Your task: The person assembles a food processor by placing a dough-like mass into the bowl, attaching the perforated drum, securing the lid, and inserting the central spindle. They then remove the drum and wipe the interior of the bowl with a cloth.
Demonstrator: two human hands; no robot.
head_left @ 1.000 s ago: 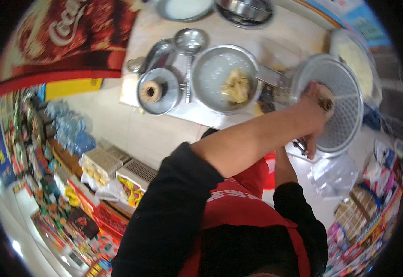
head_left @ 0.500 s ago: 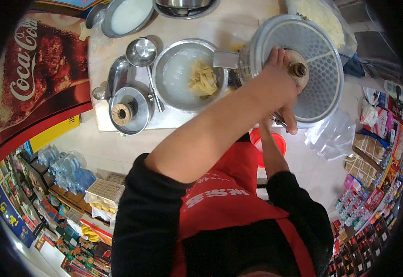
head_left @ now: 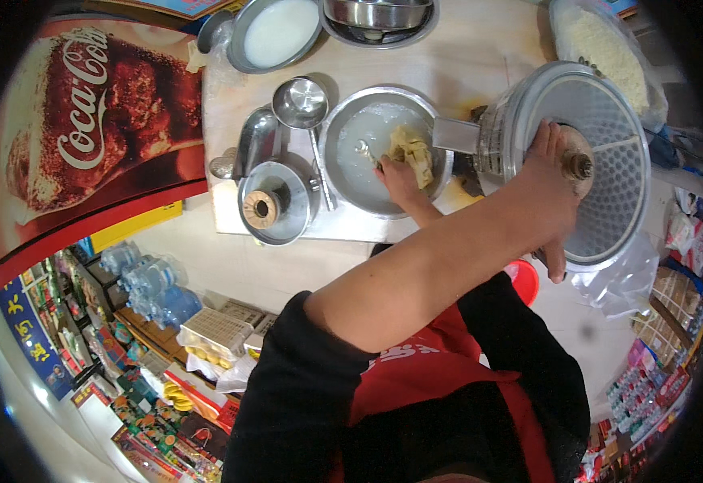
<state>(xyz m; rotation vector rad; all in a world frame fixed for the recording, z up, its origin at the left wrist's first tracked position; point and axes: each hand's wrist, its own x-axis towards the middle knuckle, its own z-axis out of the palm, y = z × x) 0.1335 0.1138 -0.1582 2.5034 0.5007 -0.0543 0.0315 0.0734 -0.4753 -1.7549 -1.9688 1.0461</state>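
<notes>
My left arm reaches across to a round grinder-like machine (head_left: 621, 217) with a perforated mesh disc and a pale rim. My left hand (head_left: 551, 189) lies on its tan round hub (head_left: 581, 165), fingers stretched and thumb apart; a threaded bolt shows at the hub's centre. Passing under that forearm, my right hand (head_left: 401, 181) is closed around a small metal wrench (head_left: 362, 149). It is over the steel basin (head_left: 331, 173) of cloudy liquid, beside a crumpled yellowish cloth (head_left: 410, 153). The wrench's far end is hidden in my fingers.
Left of the basin are a steel ladle (head_left: 300, 102), a metal scoop (head_left: 256, 141) and a steel bowl (head_left: 297, 221) holding a tan ring-shaped piece (head_left: 260, 209). The machine's metal spout (head_left: 456, 135) overhangs the basin. A red bucket (head_left: 525, 282) stands below the machine.
My right hand has moved left from below the machine's hub into the basin, with the wrench in it. My left hand stays on the hub. The whole view has shifted.
</notes>
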